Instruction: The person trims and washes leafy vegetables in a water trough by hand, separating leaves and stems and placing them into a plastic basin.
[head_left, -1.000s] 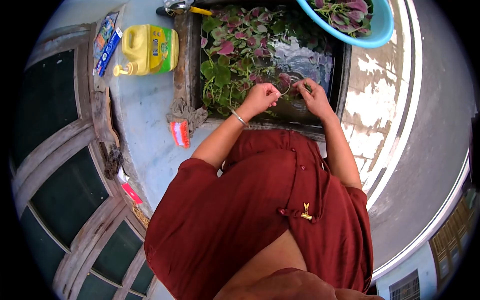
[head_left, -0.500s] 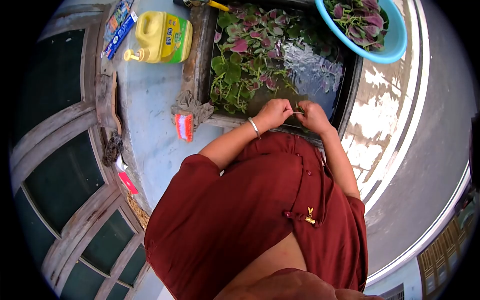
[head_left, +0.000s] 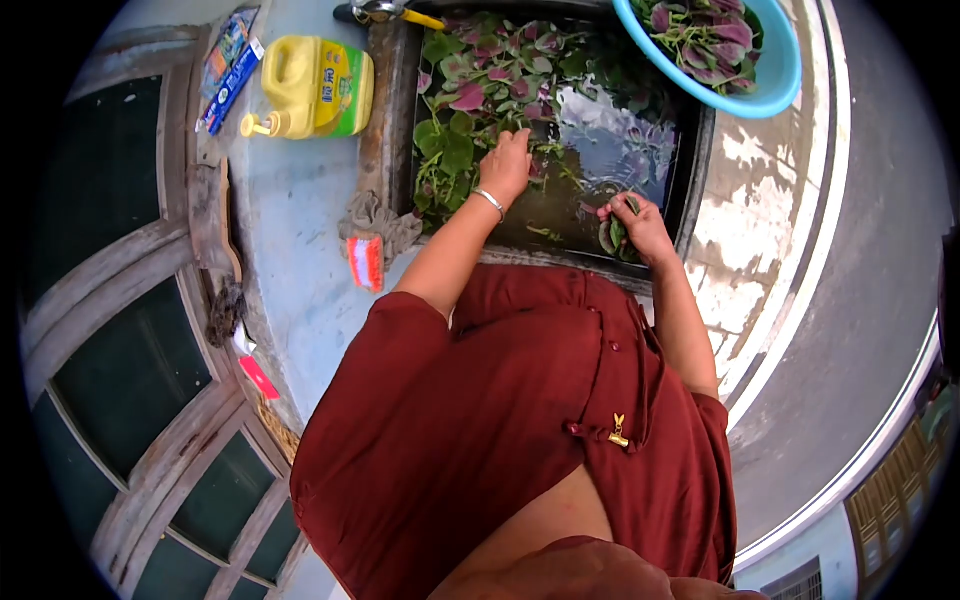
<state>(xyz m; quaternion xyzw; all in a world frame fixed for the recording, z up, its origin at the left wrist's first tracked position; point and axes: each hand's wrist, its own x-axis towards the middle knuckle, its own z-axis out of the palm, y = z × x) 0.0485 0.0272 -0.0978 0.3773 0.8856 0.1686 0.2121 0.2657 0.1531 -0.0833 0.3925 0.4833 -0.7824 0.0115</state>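
Note:
Green-and-purple amaranth leaves (head_left: 467,95) float in a dark-rimmed basin of water (head_left: 697,180). My left hand (head_left: 506,168), with a silver bangle at the wrist, stretches over the water. Its fingers are extended and slightly apart at the lower edge of the floating leaves; the fingertips partly blend into the leaves. Close to the basin's near right corner, my right hand (head_left: 645,228) is closed on a small bunch of amaranth leaves (head_left: 616,232), which hang below the fingers. Rings of ripples spread on the water just beyond that hand.
A light-blue plastic bowl (head_left: 783,75) of amaranth stands at the basin's far right corner. On the left ledge are a yellow pump jug (head_left: 300,88), a grey rag (head_left: 385,225) and an orange-and-white scrubbing brush (head_left: 365,262). A yellow-handled tool (head_left: 422,19) lies at the far left rim.
Both hands were together near the basin's front edge, fingers around a stem. Now they are apart: my left hand has moved forward to the floating leaves, while my right hand stays near the front with leaves.

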